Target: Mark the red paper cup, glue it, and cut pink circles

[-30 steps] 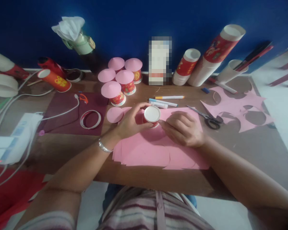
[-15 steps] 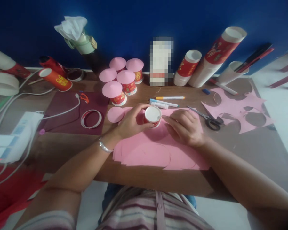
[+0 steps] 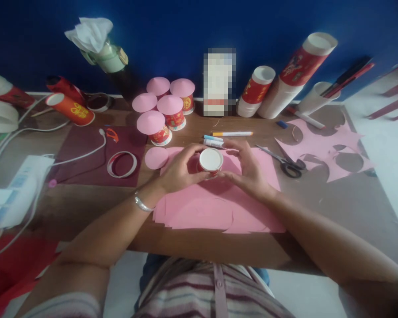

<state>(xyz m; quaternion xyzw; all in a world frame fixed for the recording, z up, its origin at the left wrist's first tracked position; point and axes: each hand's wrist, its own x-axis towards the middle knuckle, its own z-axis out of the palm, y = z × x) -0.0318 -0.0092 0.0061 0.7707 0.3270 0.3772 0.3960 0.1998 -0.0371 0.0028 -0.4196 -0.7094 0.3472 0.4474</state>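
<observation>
A small upturned paper cup (image 3: pixel 211 160) with red printed sides and a white round end is held above a stack of pink paper sheets (image 3: pixel 199 212). My left hand (image 3: pixel 181 170) wraps its left side, thumb at the front and fingers behind. From the right, my right hand (image 3: pixel 248 170) curves round the same cup, its thumb at the cup's front edge and its fingertips behind. Several finished-looking red cups with pink paper cones on top (image 3: pixel 151 122) stand to the back left. A flat pink paper disc (image 3: pixel 156 158) lies beside the left hand.
Black-handled scissors (image 3: pixel 292 169) and cut pink scraps (image 3: pixel 313 141) lie at the right. Markers (image 3: pixel 232 133) are behind the hands. Stacked paper cups (image 3: pixel 281 99) and a pen holder (image 3: pixel 316 101) stand by the wall. A power strip (image 3: pixel 23 190) with cables is at the left.
My right hand has opened from a pinch beside the cup and moved left to close round it. The left hand keeps its hold. The whole view has shifted slightly.
</observation>
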